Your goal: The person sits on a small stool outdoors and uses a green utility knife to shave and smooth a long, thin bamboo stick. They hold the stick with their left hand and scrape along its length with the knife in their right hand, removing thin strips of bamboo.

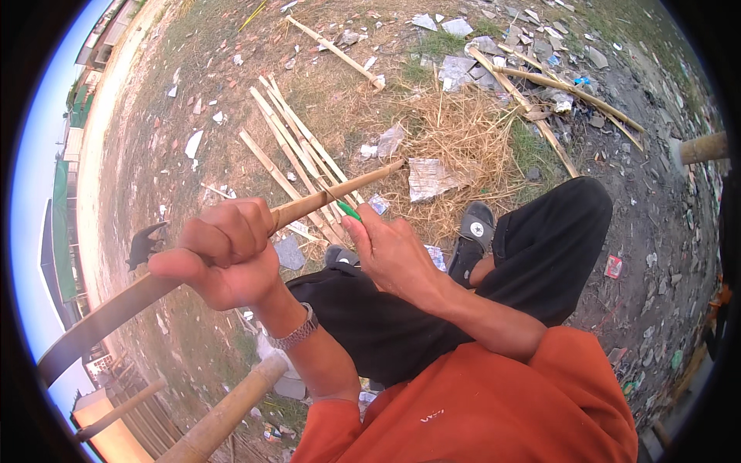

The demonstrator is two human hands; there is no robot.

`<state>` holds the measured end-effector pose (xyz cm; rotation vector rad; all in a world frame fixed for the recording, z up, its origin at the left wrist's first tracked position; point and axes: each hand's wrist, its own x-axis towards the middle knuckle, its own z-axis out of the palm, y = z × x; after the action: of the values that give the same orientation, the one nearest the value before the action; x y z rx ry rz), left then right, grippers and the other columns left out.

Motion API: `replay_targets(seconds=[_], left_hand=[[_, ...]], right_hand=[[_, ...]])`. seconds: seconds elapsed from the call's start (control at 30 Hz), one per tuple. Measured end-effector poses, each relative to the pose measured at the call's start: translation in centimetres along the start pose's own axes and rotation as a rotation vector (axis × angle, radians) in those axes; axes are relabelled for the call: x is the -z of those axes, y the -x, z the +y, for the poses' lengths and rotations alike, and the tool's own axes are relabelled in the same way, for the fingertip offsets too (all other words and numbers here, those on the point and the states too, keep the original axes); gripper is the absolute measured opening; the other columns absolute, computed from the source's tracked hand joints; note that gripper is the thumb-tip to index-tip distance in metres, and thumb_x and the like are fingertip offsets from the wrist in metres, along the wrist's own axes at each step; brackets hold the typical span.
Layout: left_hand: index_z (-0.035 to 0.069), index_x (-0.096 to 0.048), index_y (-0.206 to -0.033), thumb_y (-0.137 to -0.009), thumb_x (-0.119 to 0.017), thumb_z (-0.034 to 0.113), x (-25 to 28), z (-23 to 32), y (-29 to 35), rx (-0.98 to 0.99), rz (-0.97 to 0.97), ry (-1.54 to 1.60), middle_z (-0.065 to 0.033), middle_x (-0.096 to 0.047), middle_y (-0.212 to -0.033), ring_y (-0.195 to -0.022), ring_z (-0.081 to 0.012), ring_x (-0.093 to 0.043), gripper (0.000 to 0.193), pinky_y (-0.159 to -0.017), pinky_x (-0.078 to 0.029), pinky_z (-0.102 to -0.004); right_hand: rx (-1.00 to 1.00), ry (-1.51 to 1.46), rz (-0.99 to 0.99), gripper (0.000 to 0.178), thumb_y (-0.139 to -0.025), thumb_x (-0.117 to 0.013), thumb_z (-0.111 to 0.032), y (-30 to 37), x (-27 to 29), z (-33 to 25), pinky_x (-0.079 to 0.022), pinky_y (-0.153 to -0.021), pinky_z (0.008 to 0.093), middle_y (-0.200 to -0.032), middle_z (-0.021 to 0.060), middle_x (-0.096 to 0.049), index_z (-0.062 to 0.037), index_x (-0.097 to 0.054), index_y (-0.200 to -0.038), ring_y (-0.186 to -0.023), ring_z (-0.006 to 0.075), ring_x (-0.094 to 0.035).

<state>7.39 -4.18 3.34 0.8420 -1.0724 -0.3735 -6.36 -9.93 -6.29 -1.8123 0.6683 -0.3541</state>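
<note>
A long bamboo strip [363,181] slants across in front of me, from the lower left up to the middle. My left hand [228,251] is closed around it, with a metal-banded watch [297,330] on that wrist. In my right hand [397,258] is a knife with a green handle [350,211]. Its thin blade meets the bamboo a little to the right of my left hand; how deep it sits cannot be made out. Beyond the knife, several split bamboo strips [289,147] lie side by side on the ground.
Dry straw [467,143] and a flattened sheet [432,179] lie ahead. More bamboo pieces [571,89] rest among broken tiles at the far right. A thick bamboo pole [231,409] is at the lower left. A dark animal [144,245] stands on the left. My sandalled foot [475,231] is near the straw.
</note>
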Motion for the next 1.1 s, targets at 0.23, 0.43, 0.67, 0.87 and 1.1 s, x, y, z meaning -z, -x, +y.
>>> replay_targets(seconds=[0.23, 0.43, 0.67, 0.87, 1.1], left_hand=[[0.015, -0.026, -0.058, -0.095, -0.028, 0.055, 0.7, 0.1, 0.0, -0.007, 0.049, 0.029, 0.0046, -0.021, -0.044, -0.037, -0.0075, -0.013, 0.055, -0.039, -0.013, -0.0256], [0.015, -0.027, -0.057, -0.095, -0.029, 0.056, 0.6, -0.3, 0.0, -0.015, -0.003, 0.080, 0.0043, -0.023, -0.044, -0.037, -0.0072, -0.015, 0.056, -0.039, -0.014, -0.0254], [0.014, -0.027, -0.057, -0.094, -0.031, 0.057, 0.8, -0.2, 0.0, -0.011, 0.021, 0.071, 0.0038, -0.025, -0.044, -0.036, -0.0071, -0.017, 0.057, -0.038, -0.015, -0.0252], [0.013, -0.027, -0.057, -0.094, -0.030, 0.056, 0.9, -0.3, -0.2, -0.034, -0.035, 0.118, 0.0032, -0.025, -0.044, -0.035, -0.0075, -0.017, 0.057, -0.037, -0.015, -0.0254], [0.013, -0.028, -0.056, -0.094, -0.030, 0.056, 1.1, -0.2, 0.0, -0.035, -0.025, 0.108, 0.0032, -0.025, -0.043, -0.035, -0.0075, -0.016, 0.058, -0.037, -0.015, -0.0256]], right_hand=[[-0.069, 0.149, 0.043, 0.028, -0.096, -0.043, -0.025, -0.7, -1.0, 3.7, -0.041, -0.051, 0.0528, -0.054, 0.0256, -0.052, 0.0009, -0.049, -0.088, -0.054, 0.0459, -0.054], [0.020, 0.044, 0.059, 0.029, -0.097, -0.041, -0.026, -0.5, -0.8, 1.4, -0.040, -0.050, 0.0523, -0.055, 0.0249, -0.052, 0.0010, -0.049, -0.090, -0.054, 0.0453, -0.054], [-0.006, 0.115, 0.010, 0.025, -0.096, -0.045, -0.024, -0.7, 0.2, 1.7, -0.040, -0.049, 0.0511, -0.054, 0.0242, -0.052, 0.0002, -0.049, -0.089, -0.053, 0.0456, -0.053], [0.070, 0.041, -0.060, 0.030, -0.095, -0.045, -0.028, 0.6, 1.4, -4.1, -0.044, -0.048, 0.0528, -0.052, 0.0254, -0.053, 0.0012, -0.048, -0.091, -0.055, 0.0457, -0.056], [0.044, 0.050, -0.079, 0.031, -0.096, -0.044, -0.028, 0.7, 1.5, -3.2, -0.044, -0.049, 0.0523, -0.052, 0.0246, -0.053, 0.0024, -0.049, -0.089, -0.053, 0.0454, -0.056]])
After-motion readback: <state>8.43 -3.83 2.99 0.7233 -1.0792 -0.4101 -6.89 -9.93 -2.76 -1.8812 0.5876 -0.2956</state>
